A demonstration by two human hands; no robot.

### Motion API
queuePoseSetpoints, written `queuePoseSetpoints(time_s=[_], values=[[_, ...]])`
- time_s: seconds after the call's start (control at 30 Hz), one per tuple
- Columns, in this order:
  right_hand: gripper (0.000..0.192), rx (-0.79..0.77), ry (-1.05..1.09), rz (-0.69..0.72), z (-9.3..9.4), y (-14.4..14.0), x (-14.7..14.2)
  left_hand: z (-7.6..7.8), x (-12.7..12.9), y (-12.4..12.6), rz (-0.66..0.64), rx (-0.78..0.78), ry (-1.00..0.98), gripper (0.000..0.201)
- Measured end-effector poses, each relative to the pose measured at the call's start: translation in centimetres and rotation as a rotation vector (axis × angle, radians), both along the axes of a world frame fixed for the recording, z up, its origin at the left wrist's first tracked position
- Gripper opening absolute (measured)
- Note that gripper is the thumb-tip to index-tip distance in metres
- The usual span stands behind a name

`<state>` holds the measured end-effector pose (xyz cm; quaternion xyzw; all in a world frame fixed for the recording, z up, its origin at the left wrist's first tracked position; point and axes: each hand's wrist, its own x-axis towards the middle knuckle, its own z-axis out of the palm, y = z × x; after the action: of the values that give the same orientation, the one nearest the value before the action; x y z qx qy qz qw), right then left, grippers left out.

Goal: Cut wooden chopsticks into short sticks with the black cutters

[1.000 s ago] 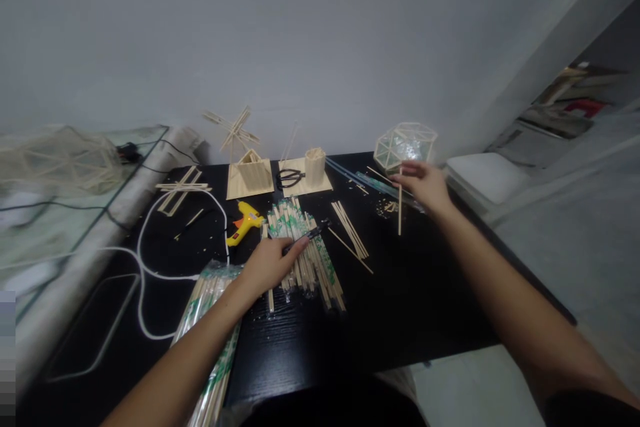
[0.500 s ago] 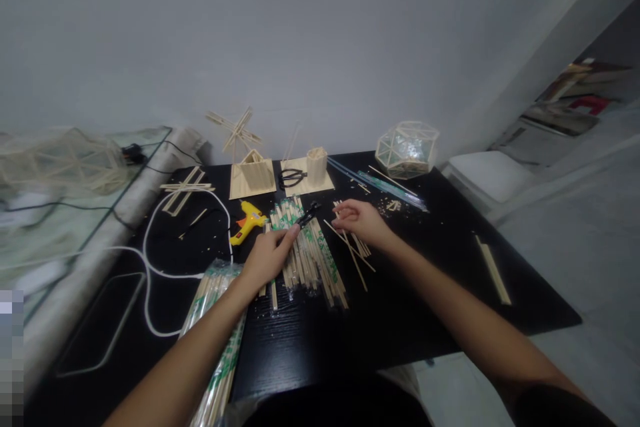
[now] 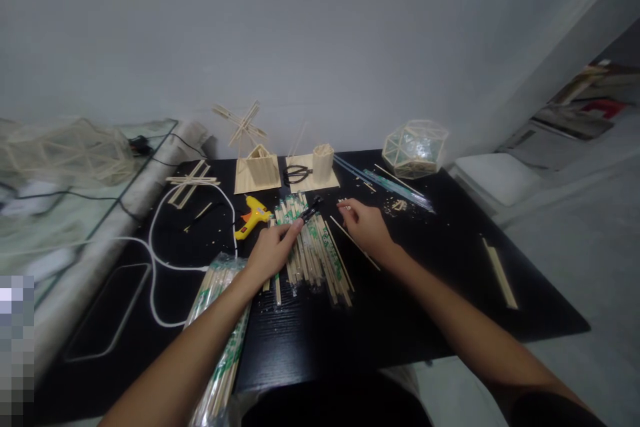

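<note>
My left hand (image 3: 273,250) is closed round the handle end of a black pliers-like tool (image 3: 313,207), above a pile of wrapped wooden chopsticks (image 3: 315,253). My right hand (image 3: 367,230) is closed, its fingertips pinched on thin wooden sticks (image 3: 343,201) whose ends show at the fingers; the hand hides most of their length. One loose stick (image 3: 355,243) slants on the table just below it. Left of the pile lies a yellow glue gun (image 3: 254,217). A long plastic bag of chopsticks (image 3: 220,340) passes under my left forearm.
At the back of the black table (image 3: 295,347) stand a wooden windmill model (image 3: 260,167), a stick cylinder (image 3: 323,163) and black scissors (image 3: 297,174). A stick polyhedron (image 3: 415,150) sits back right. A white cable (image 3: 153,247) loops at left; crossed sticks (image 3: 193,181) lie beyond it.
The several loose sticks under my right hand are mostly out of sight now; one slanted stick still shows. My right fingers have closed more. The whole view has shifted slightly.
</note>
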<state>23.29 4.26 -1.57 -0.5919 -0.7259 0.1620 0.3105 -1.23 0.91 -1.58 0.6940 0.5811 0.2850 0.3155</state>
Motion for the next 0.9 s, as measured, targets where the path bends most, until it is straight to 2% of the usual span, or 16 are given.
queuePoseSetpoints(time_s=[0.17,0.27,0.33,0.43,0.63,0.77,0.83,0.9], values=[[0.023,0.072,-0.126,0.007,0.0,-0.6,-0.5,0.2,0.1,0.0,0.015,-0.011,-0.004,0.067],[0.015,-0.069,-0.133,0.142,-0.1,-1.4,-1.6,0.2,0.2,0.0,0.014,-0.022,-0.016,0.066],[0.016,-0.167,-0.14,0.22,-0.2,-2.1,-2.5,0.2,0.2,0.0,0.018,-0.03,-0.024,0.066],[0.025,-0.212,-0.196,0.21,-0.4,-2.8,-3.8,0.2,0.2,0.0,0.025,-0.028,-0.037,0.066],[0.03,-0.28,-0.268,0.16,0.1,-2.2,-4.8,0.1,0.1,0.0,0.049,-0.01,-0.061,0.065],[0.037,-0.304,-0.094,0.147,0.9,-1.7,-4.1,0.1,0.1,0.0,0.068,-0.009,-0.095,0.063],[0.038,-0.334,0.104,0.157,1.1,-1.7,-3.4,0.1,0.1,0.0,0.108,0.003,-0.151,0.061],[0.033,-0.424,0.348,0.231,1.1,-1.9,-2.6,-0.1,0.2,0.1,0.161,0.014,-0.231,0.057]])
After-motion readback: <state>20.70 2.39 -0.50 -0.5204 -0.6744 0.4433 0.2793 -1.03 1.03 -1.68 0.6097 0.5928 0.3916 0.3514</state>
